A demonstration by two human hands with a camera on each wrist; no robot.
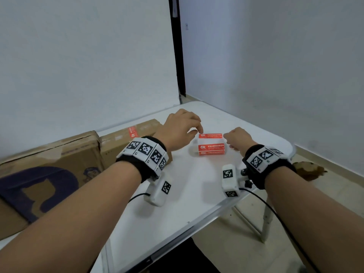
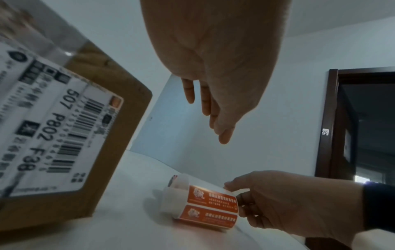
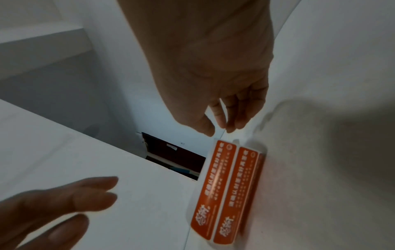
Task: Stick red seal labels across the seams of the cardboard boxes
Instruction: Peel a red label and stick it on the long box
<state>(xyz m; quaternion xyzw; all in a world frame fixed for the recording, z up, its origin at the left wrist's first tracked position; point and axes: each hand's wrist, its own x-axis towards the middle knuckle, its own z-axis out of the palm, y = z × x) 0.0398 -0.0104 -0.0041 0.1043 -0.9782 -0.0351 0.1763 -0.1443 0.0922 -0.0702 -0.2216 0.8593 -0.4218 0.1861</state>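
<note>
Label roll [image 1: 211, 147] lies on surface [image 1: 183, 194], centre of frame, between my hands. Right grip [image 1: 237, 139] pinches roll end; left grip [image 1: 182, 127] spread, hovers over top label. Labels thin, floppy, sticky: I'd peel by corner. Boxes [image 1: 126, 135] far left.

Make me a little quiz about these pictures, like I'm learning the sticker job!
1. True or false: the label roll lies on the white table.
2. What does the right hand hold with its fingers? A) the label roll B) a box C) nothing
3. Fill in: the far cardboard box already wears one ____ seal label.
Key: 1 true; 2 A; 3 red.
</note>
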